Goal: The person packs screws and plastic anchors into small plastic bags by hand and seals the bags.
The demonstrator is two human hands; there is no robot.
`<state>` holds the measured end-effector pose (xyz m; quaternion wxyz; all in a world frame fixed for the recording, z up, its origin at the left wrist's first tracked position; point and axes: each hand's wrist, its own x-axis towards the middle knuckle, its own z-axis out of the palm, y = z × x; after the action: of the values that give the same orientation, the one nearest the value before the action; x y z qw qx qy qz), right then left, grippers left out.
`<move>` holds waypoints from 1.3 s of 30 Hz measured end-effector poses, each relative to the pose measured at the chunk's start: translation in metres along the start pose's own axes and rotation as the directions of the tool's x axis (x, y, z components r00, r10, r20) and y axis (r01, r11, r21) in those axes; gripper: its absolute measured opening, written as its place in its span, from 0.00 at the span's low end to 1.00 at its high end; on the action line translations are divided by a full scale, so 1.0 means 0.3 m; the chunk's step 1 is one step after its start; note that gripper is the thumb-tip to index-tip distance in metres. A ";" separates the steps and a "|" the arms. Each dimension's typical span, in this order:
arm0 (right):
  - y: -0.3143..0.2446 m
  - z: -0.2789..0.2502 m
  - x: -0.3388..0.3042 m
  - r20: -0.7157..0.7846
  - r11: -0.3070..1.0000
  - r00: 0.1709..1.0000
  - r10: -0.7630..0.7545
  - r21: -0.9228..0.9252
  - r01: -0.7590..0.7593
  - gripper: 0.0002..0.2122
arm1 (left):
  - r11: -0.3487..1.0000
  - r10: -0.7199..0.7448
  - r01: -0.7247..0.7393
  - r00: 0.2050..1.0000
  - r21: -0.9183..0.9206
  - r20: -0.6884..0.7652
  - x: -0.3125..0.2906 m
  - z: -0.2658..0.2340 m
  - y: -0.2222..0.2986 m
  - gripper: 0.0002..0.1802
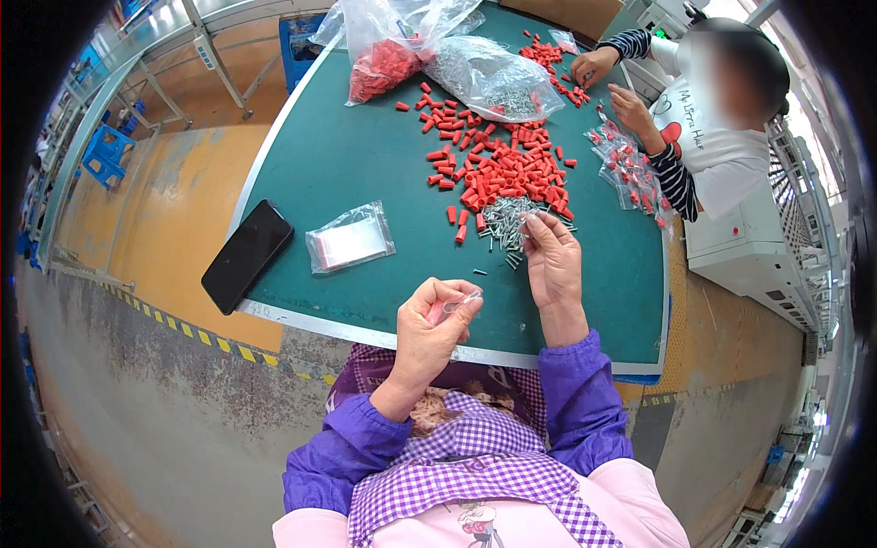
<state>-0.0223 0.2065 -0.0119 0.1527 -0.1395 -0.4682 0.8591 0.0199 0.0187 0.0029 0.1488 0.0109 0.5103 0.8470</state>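
Filling step, I judge: left hand [437,321] pinches a small clear bag [454,305] at six o'clock of the surface [365,155] while right-hand fingers [533,225] nip screws [508,222] (just below the red caps [498,169]), next needing careful aim into the bag's mouth.

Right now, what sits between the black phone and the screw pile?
In the head view, a small clear zip bag lies flat on the green mat between the phone and the screw pile; otherwise bare mat.

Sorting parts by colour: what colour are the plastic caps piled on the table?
Red caps, clearest in the head view.
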 end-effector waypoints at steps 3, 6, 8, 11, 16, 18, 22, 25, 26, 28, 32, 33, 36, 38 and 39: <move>-0.009 0.004 -0.018 0.015 0.996 0.997 0.080 0.042 -0.081 0.05 | 0.999 -0.031 0.030 0.999 0.018 0.013 0.009 0.009 0.002 0.08; -0.005 -0.007 -0.013 -0.005 0.994 0.995 0.100 0.053 -0.099 0.05 | 0.997 -0.023 0.024 1.000 0.070 -0.004 0.016 0.009 -0.011 0.07; 0.000 -0.001 -0.015 -0.029 0.996 0.996 0.088 0.005 -0.088 0.05 | 0.994 -0.067 0.068 0.998 0.086 -0.019 0.017 0.004 -0.019 0.07; 0.002 -0.007 -0.011 -0.054 0.993 0.998 0.042 -0.105 -0.047 0.05 | 0.997 -0.024 0.027 0.999 0.068 -0.040 0.020 0.019 -0.011 0.07; -0.015 0.020 -0.023 -0.049 0.917 0.994 -0.098 -0.392 0.071 0.04 | 0.996 -0.041 0.044 0.998 0.082 -0.045 0.025 0.009 -0.013 0.05; -0.025 0.019 -0.024 -0.049 0.894 0.996 -0.070 -0.445 0.041 0.04 | 0.995 -0.025 0.030 0.998 0.093 -0.051 0.027 0.004 -0.020 0.05; -0.050 0.046 -0.075 0.038 0.905 0.991 -0.129 -0.403 0.133 0.05 | 0.991 0.082 -0.077 0.996 0.112 -0.046 0.031 0.004 -0.024 0.04; -0.080 0.091 -0.140 0.278 0.904 0.958 -0.076 -0.386 0.184 0.05 | 0.984 0.106 -0.096 0.993 0.152 -0.054 0.031 -0.006 -0.022 0.05; -0.083 0.097 -0.152 0.390 0.867 0.919 -0.051 -0.439 0.235 0.05 | 0.978 0.114 -0.104 0.992 0.183 -0.048 0.031 -0.011 -0.023 0.05; -0.103 0.116 -0.171 0.502 0.776 0.865 0.004 -0.547 0.314 0.05 | 0.979 0.125 -0.118 0.992 0.168 -0.033 0.030 -0.010 -0.024 0.05; -0.117 0.135 -0.179 0.543 0.648 0.838 0.058 -0.659 0.382 0.06 | 0.983 0.131 -0.130 0.991 0.129 0.002 0.029 -0.014 -0.040 0.06; -0.117 0.136 -0.180 0.569 0.596 0.820 0.063 -0.680 0.427 0.07 | 0.983 0.133 -0.131 0.991 0.129 -0.002 0.031 -0.017 -0.045 0.06; -0.131 0.146 -0.182 0.613 0.505 0.786 0.079 -0.705 0.499 0.08 | 0.970 0.161 -0.157 0.987 0.186 -0.008 0.033 -0.025 -0.052 0.06; -0.143 0.156 -0.184 0.628 0.468 0.773 0.088 -0.711 0.525 0.09 | 0.955 0.178 -0.173 0.984 0.243 0.003 0.032 -0.029 -0.051 0.07; -0.150 0.161 -0.183 0.651 0.444 0.753 0.094 -0.705 0.553 0.08 | 0.955 0.179 -0.174 0.984 0.242 0.002 0.031 -0.033 -0.049 0.07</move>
<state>0.0154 0.1711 0.0567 0.0253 0.1555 -0.8729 0.4617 0.0129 0.0191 -0.0158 0.0652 0.0660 0.6077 0.7887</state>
